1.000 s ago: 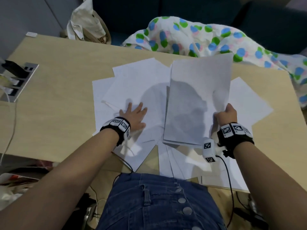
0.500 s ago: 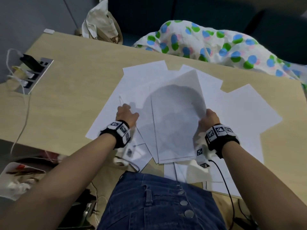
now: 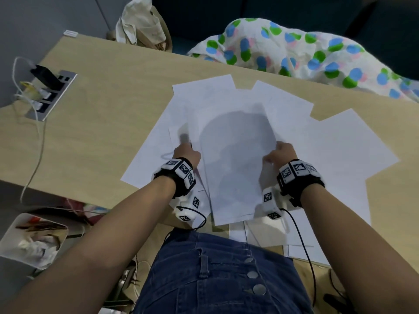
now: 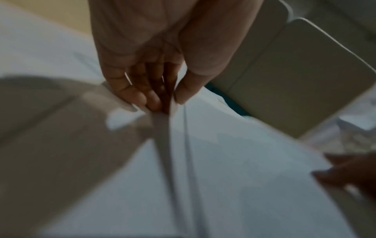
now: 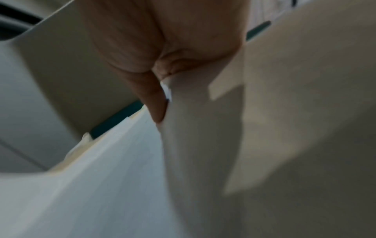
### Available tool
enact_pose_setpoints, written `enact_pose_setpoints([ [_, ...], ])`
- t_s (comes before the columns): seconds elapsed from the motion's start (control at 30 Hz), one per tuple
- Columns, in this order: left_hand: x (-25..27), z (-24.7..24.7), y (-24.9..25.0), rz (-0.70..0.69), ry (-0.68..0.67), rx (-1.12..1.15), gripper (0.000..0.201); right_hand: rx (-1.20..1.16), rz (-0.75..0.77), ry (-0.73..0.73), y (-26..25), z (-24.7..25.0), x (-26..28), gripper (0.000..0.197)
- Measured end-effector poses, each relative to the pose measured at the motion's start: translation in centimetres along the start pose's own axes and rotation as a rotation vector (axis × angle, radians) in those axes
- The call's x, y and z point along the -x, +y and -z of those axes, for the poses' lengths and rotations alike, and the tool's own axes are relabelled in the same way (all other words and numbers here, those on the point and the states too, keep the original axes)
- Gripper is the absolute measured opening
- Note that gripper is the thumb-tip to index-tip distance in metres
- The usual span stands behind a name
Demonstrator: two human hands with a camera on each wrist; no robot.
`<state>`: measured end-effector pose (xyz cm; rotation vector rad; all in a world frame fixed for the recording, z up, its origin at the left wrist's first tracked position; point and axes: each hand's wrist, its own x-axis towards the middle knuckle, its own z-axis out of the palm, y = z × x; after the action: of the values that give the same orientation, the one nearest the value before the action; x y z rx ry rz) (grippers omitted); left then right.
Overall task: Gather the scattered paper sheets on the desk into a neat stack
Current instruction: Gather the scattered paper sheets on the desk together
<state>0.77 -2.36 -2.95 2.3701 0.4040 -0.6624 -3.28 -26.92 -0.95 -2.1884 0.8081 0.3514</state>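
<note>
**Ana:** Pale wood-grain counter point(image 3: 95, 123), with a dotted white quilt point(image 3: 301, 46) past its far edge and a silver socket strip point(image 3: 53, 94) near its left edge. Where does the paper stand?

**Ben:** Loose white paper sheets point(image 3: 353, 150) fan out over the middle of the counter, some hanging over the near edge. A thin gathered bundle of white sheets point(image 3: 235, 159) lies on top of them at the centre, its near end reaching toward that edge.

**Ana:** And the hands?

**Ben:** The left hand point(image 3: 187, 152) pinches the bundle's left long edge; in the left wrist view the fingers point(image 4: 140, 96) and thumb close on the paper edges. The right hand point(image 3: 280, 152) grips the right long edge, thumb curled over it in the right wrist view.

**Ana:** How will it handle?

**Ben:** Very light, limp and slick, I'd judge. Sheets slide over one another easily, and a one-sided hold would let them droop or crease. Holding both long edges near the middle suits it; tapping an edge on the counter should square the bundle. The flat sheets look hard to lift, so sliding one to the near edge or raising a corner seems best.
</note>
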Motion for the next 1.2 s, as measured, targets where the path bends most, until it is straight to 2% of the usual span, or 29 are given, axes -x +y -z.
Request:
enact_pose_setpoints([
  [0.07,-0.3,0.9,0.4,-0.070,0.048,-0.065,0.020,-0.140,0.035,0.138,0.4,1.1,0.0,0.030],
  [0.17,-2.2,2.1,1.2,-0.168,0.118,-0.173,0.028,-0.341,0.055,0.316,1.2,3.2,0.2,0.039],
  [0.23,-3.6,2.9,2.0,-0.245,0.158,-0.319,0.032,-0.354,0.032,0.381,2.0,4.5,0.1,0.039],
  [0.4,-6.3,3.6,3.5,-0.335,0.001,-0.648,0.071,-0.323,-0.070,0.487,4.4,5.5,0.2,0.034],
  [0.5,-6.4,3.4,3.9,-0.336,-0.021,-0.709,0.080,-0.366,-0.095,0.506,5.5,4.9,-0.1,0.032],
  [0.63,-5.6,3.3,4.4,-0.216,-0.079,-0.648,0.083,-0.409,-0.117,0.466,5.8,4.6,0.3,0.034],
  [0.73,-4.7,3.0,4.1,-0.197,-0.082,-0.630,0.071,-0.494,-0.133,0.398,5.7,4.4,0.6,0.034],
  [0.83,-4.2,2.5,3.0,-0.178,-0.087,-0.507,0.055,-0.528,-0.176,0.333,5.4,3.8,1.1,0.015],
  [0.9,-3.5,2.2,2.1,-0.164,-0.059,-0.432,0.044,-0.491,-0.206,0.300,5.1,3.2,1.6,0.030],
  [0.97,-2.5,2.0,1.3,-0.117,-0.061,-0.353,0.045,-0.431,-0.244,0.217,4.8,2.2,2.2,0.034],
  [1.1,-0.5,1.4,0.2,-0.042,-0.244,-0.237,0.048,-0.228,-0.296,0.089,4.7,-0.1,3.0,0.028],
  [1.17,0.4,0.9,-0.1,-0.025,-0.314,-0.164,0.048,-0.168,-0.314,0.047,4.2,-0.9,3.5,0.008],
  [1.2,0.7,0.6,-0.3,-0.017,-0.324,-0.139,0.054,-0.142,-0.313,0.036,3.9,-1.3,3.5,0.021],
])
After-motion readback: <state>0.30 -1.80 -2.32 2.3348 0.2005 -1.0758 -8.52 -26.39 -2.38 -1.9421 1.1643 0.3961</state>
